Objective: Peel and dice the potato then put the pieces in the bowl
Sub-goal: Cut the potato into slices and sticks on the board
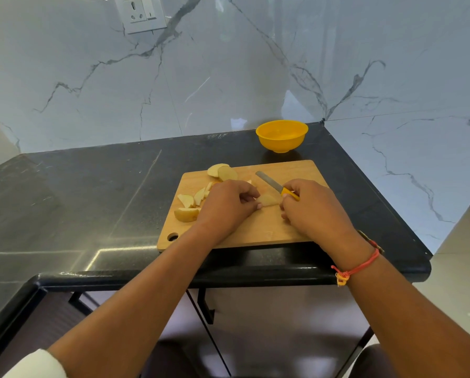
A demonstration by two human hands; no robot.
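A pale potato piece (268,199) lies on the wooden cutting board (255,230), pinched between my two hands. My left hand (225,205) grips its left end with curled fingers. My right hand (308,205) touches its right end and holds a yellow-handled knife (276,185), blade pointing up-left over the board. Several cut potato wedges (190,204) lie at the board's left side, and two larger slices (223,171) rest at its far left corner. A yellow bowl (282,135) stands behind the board; it looks empty.
The board sits on a dark stone counter (92,200) near its front edge (174,279). Marble walls enclose the back and right. A wall socket (140,13) is high at the left. The counter ends just right of the board.
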